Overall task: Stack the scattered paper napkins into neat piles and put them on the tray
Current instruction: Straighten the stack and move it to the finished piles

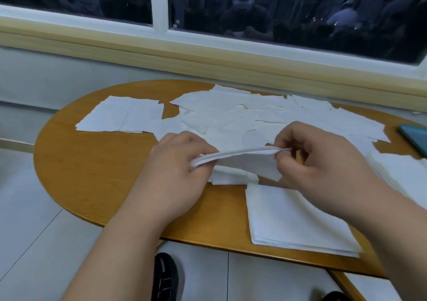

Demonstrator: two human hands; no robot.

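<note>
Both hands hold a small bundle of white napkins (245, 159) on edge just above the round wooden table (92, 162). My left hand (178, 162) grips its left end and my right hand (316, 157) pinches its right end. Many loose napkins (242, 113) lie scattered across the far half of the table. A neat pile of napkins (295, 222) sits at the near right edge, below my right wrist. Another napkin (233, 177) lies flat under the held bundle. A teal edge (413, 136) at the far right may be the tray; I cannot tell.
A pair of napkins (122, 116) lies apart at the table's left. More white paper (406, 173) lies at the right edge. A window sill and wall run close behind the table. Grey floor tiles and dark shoes (165, 277) show below the near edge.
</note>
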